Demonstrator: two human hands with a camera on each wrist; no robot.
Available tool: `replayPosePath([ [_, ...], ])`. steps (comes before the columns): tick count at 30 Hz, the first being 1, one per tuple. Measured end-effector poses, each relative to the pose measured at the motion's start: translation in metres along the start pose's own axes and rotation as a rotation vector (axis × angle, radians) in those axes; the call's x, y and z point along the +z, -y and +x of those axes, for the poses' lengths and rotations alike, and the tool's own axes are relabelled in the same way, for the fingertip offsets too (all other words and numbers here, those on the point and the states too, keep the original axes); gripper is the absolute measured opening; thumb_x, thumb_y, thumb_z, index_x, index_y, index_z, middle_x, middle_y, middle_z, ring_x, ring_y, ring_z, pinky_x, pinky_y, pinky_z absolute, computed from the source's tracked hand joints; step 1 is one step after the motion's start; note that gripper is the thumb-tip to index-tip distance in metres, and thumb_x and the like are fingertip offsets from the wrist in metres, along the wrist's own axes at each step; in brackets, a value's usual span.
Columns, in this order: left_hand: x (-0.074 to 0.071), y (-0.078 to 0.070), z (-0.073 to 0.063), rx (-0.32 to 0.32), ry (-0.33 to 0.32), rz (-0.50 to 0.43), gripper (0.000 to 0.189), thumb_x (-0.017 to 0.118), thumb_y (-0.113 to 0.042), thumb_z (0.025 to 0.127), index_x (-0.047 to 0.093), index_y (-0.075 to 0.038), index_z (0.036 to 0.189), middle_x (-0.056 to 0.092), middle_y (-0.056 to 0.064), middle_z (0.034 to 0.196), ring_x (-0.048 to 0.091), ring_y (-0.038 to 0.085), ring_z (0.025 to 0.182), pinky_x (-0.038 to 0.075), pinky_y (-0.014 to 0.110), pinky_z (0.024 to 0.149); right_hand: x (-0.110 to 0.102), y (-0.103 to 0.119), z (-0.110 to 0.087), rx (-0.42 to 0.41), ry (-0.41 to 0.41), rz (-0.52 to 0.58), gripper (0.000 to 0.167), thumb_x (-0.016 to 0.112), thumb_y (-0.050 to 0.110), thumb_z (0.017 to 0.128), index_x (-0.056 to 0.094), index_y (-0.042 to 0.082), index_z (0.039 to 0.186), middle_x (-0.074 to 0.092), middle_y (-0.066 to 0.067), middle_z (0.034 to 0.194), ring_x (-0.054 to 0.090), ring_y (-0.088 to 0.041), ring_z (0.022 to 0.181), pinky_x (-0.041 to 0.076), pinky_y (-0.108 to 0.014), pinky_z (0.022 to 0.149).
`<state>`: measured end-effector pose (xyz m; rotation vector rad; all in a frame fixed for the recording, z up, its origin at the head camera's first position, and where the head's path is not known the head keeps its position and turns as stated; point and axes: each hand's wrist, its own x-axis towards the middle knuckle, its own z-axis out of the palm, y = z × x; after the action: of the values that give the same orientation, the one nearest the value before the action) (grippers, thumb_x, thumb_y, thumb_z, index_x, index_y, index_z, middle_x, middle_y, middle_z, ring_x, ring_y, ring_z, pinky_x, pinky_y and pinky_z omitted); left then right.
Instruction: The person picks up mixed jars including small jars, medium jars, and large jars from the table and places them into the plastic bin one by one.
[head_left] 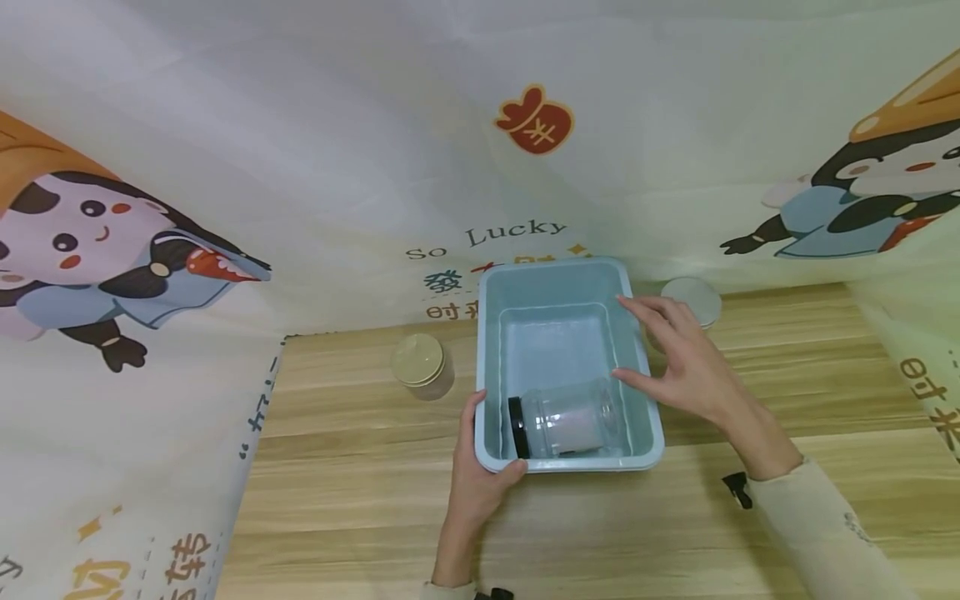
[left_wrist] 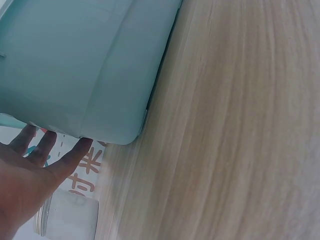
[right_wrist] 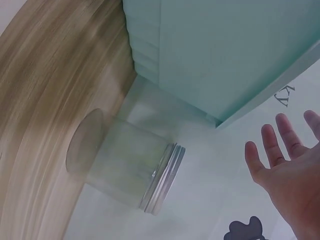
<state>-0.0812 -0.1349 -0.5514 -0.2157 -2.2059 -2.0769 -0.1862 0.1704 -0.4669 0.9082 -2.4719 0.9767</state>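
Observation:
A light blue plastic bin (head_left: 558,342) is at the middle of the table, its inside facing the head camera. A clear jar with a black lid (head_left: 573,421) lies on its side in the bin's near end. My left hand (head_left: 474,492) grips the near left corner, thumb at the front rim and fingers along the outer left side. In the left wrist view, its fingertips (left_wrist: 82,145) meet the bin wall (left_wrist: 80,65). Over the right rim, my right hand (head_left: 690,367) has thumb and fingers spread. The right wrist view shows that hand (right_wrist: 295,175) apart from the bin (right_wrist: 225,50).
Left of the bin stands a clear jar with a gold-coloured lid (head_left: 422,364). Behind my right hand is another jar with a silvery lid (head_left: 692,302), seen as a frosted jar (right_wrist: 130,162) from the right wrist. A printed cloth (head_left: 360,167) borders the wooden table (head_left: 337,467).

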Motion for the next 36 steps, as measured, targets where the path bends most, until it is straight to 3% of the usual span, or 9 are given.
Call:
replayPosePath([
  [8, 0.0, 0.0, 0.0, 0.0, 0.006, -0.014, 0.101, 0.086, -0.014, 0.069, 0.03, -0.019, 0.153, 0.042, 0.026, 0.145, 0.047, 0.044, 0.121, 0.042, 0.045, 0.1, -0.003, -0.005, -0.002, 0.0, -0.023, -0.001, 0.083, 0.08, 0.034, 0.077, 0.045, 0.009, 0.148, 0.049, -0.018, 0.135, 0.044, -0.035, 0.122, 0.036, -0.051, 0.096],
  [20, 0.001, -0.001, 0.001, 0.016, 0.01, -0.025, 0.102, 0.086, -0.019, 0.069, 0.028, -0.011, 0.153, 0.043, 0.024, 0.145, 0.049, 0.04, 0.12, 0.044, 0.042, 0.097, -0.01, -0.011, -0.009, 0.032, -0.023, -0.011, 0.085, 0.085, 0.024, 0.071, 0.048, 0.007, 0.146, 0.049, -0.017, 0.136, 0.044, -0.035, 0.123, 0.036, -0.052, 0.095],
  [36, 0.001, -0.002, 0.001, 0.011, 0.01, -0.024, 0.1, 0.084, -0.009, 0.069, 0.029, -0.014, 0.153, 0.043, 0.022, 0.146, 0.048, 0.04, 0.121, 0.043, 0.043, 0.098, -0.018, -0.02, -0.017, 0.061, -0.039, -0.006, 0.083, 0.085, 0.02, 0.07, 0.05, 0.007, 0.145, 0.05, -0.017, 0.134, 0.045, -0.034, 0.122, 0.036, -0.041, 0.098],
])
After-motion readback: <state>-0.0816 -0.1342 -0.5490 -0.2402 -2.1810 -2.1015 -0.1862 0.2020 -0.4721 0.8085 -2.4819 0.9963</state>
